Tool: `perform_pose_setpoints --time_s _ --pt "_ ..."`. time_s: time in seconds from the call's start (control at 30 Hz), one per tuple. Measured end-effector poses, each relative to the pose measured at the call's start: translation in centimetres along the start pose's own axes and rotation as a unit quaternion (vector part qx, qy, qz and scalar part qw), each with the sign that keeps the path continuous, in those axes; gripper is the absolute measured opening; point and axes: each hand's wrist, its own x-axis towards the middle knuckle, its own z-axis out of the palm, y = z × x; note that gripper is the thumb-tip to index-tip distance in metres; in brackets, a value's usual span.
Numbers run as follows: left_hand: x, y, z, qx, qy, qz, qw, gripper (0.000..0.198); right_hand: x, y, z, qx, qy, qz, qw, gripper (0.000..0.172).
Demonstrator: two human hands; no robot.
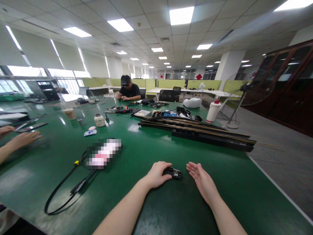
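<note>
On the green table, my left hand (158, 174) is curled around the left end of a small black device with its insides exposed (175, 173). Its exact kind I cannot make out. The thumb and fingers press on its near and far sides, and the palm hides that end. Just to the right of the device, my right hand (200, 179) is held with its fingers stretched out and the palm turned inward. It touches nothing, and a narrow gap separates it from the device.
Long black rails with thin rods (210, 137) lie ahead to the right, near a white bottle (213, 111). A black cable loop (52, 192) and a blurred-out flat item (104, 155) lie left. Another person's hands (23, 140) are at far left; a person (129, 89) sits across.
</note>
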Motion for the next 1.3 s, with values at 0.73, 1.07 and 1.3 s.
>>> perform_pose_setpoints --time_s 0.73,1.07,1.3 --pt "0.1 0.5 -0.4 -0.006 -0.007 0.018 1.000 0.031 -1.1 -0.4 1.4 -0.144 0.026 -0.077 0.986 0.054" --pt "0.1 0.3 -0.5 -0.023 -0.018 0.023 0.999 0.037 -2.3 -0.7 2.3 -0.315 -0.051 -0.170 0.932 0.028" --pt "0.0 0.2 -0.4 -0.031 -0.012 0.030 0.999 0.042 -2.6 -0.7 2.6 -0.405 -0.102 -0.204 0.886 0.018"
